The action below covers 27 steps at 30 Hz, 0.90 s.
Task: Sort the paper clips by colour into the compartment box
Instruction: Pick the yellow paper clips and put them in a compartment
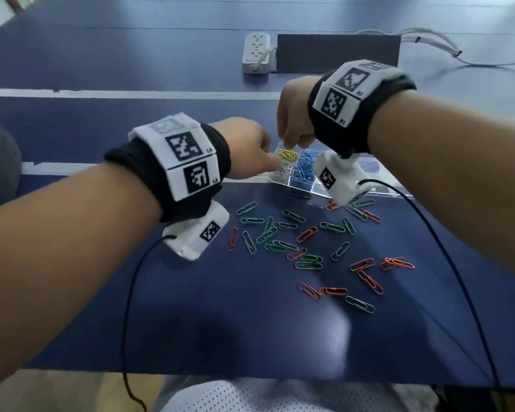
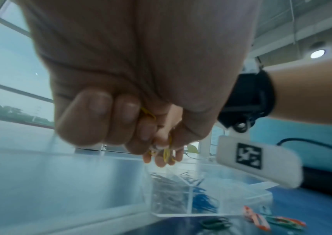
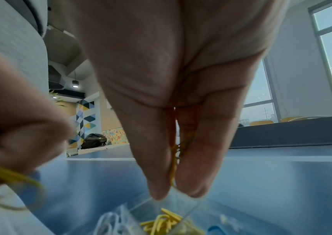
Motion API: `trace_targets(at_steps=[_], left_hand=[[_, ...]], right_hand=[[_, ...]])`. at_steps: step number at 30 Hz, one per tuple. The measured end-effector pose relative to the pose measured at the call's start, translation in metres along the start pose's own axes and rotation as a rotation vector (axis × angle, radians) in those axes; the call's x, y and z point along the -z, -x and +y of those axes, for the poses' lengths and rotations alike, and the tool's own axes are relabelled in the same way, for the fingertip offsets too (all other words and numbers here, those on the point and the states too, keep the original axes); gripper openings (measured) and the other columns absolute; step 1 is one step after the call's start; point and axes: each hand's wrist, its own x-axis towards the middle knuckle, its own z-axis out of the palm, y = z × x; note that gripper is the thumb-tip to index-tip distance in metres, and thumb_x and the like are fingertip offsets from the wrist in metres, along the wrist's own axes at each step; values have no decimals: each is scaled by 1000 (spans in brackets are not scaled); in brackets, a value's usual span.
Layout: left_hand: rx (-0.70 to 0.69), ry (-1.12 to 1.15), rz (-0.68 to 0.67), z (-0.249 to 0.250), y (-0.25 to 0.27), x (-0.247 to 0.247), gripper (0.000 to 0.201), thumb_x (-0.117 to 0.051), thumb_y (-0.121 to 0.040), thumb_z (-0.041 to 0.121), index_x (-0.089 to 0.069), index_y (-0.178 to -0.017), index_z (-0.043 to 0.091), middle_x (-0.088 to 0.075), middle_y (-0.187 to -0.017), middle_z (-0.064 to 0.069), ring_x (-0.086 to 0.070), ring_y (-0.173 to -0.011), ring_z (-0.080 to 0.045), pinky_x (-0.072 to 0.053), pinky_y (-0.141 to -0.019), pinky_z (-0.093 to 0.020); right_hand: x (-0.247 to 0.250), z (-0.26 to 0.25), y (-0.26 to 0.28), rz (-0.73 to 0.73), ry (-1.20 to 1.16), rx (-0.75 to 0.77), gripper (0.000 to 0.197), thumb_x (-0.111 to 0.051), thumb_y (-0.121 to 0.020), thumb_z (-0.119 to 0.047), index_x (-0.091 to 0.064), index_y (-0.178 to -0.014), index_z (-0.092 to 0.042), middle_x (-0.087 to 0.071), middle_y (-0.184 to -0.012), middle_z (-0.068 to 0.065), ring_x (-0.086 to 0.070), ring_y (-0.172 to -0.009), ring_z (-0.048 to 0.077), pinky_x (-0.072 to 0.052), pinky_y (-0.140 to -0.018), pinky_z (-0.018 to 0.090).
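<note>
A clear compartment box (image 1: 378,185) stands mid-table, with yellow clips (image 1: 288,155), silver clips (image 1: 281,171) and blue clips (image 1: 305,168) in separate cells. My right hand (image 1: 289,144) hovers over the yellow cell and pinches a few yellow paper clips (image 3: 174,159) between thumb and fingers. My left hand (image 1: 266,157) is beside the box's left end, its fingers curled round more yellow clips (image 2: 148,114). Several green clips (image 1: 280,245) and red clips (image 1: 369,281) lie scattered on the blue table in front of the box.
A white power strip (image 1: 257,52) and a dark rectangular pad (image 1: 338,53) lie behind the box, with white cables (image 1: 434,40) at the back right. Black wrist cables (image 1: 446,248) trail over the table. The table's front edge (image 1: 250,374) is near my lap.
</note>
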Motion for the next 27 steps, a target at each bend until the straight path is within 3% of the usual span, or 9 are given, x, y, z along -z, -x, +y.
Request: trace_targets(at_steps=[3, 5, 7, 11, 18, 22, 25, 26, 27], left_hand=[[9, 3, 29, -4, -14, 0, 15, -52, -86, 31, -54, -80, 16, -56, -86, -3, -48, -84, -22, -37, -73, -28], [13, 32, 40, -4, -21, 0, 12, -54, -86, 29, -58, -84, 18, -58, -90, -2, -49, -85, -21, -39, -75, -28], [22, 69, 50, -4, -27, 0, 18, -54, -88, 28, -64, -96, 15, -61, -96, -4, -52, -87, -21, -39, -77, -28], [30, 129, 104, -1, -35, 0, 26, -55, -90, 26, -66, -108, 11, -67, -113, -9, -59, -103, -26, -43, -83, -28], [7, 150, 82, 13, -44, -1, 20, -56, -90, 19, -69, -105, 16, -67, -113, -5, -60, -105, -23, -40, -78, -26], [-27, 97, 98, 16, -48, 2, 21, -56, -90, 17, -70, -105, 17, -68, -113, -4, -60, -106, -23, -38, -78, -26], [-41, 76, 124, 19, -48, 4, 22, -57, -88, 14, -71, -104, 19, -69, -112, -4, -60, -106, -24, -38, -77, -26], [-47, 74, 127, 20, -49, 4, 23, -57, -87, 13, -72, -104, 20, -69, -112, -4, -61, -106, -24, -38, -77, -26], [-54, 69, 129, 21, -49, 4, 24, -58, -87, 12, -72, -105, 21, -69, -112, -5, -61, -106, -25, -39, -78, -26]], right_hand=[[-1, -1, 3, 18, -16, 6, 28, -80, -57, -18, -75, -81, -5, -75, -74, 16, -68, -57, 21, -51, -43, 16], [-1, -3, 9, 28, -24, 1, 28, -78, -62, -25, -76, -82, -6, -76, -78, 15, -74, -69, 26, -59, -64, 26], [0, -3, 15, 47, -41, -8, 25, -75, -69, -28, -76, -85, -8, -77, -80, 11, -74, -81, 26, -59, -80, 36], [-1, -5, 21, 114, -77, -34, 19, -68, -76, -22, -76, -91, -13, -77, -82, 4, -74, -85, 20, -56, -87, 38], [1, 3, 31, 162, -341, -46, 33, -57, -81, -7, -64, -114, -8, -67, -90, 5, -71, -78, 23, -59, -79, 37], [-1, 8, 36, 116, -359, -66, 32, -51, -88, -3, -65, -116, -9, -76, -87, 7, -73, -83, 19, -58, -84, 36], [0, 13, 38, 108, -486, -76, 37, -44, -91, 1, -60, -120, -15, -73, -60, 0, -72, -71, 13, -61, -72, 30], [0, 14, 39, 109, -515, -76, 37, -45, -91, 1, -59, -121, -15, -74, -63, 2, -70, -68, 13, -61, -68, 28], [0, 16, 39, 108, -542, -71, 37, -47, -89, 1, -58, -122, -13, -75, -76, 6, -69, -66, 14, -61, -65, 27]])
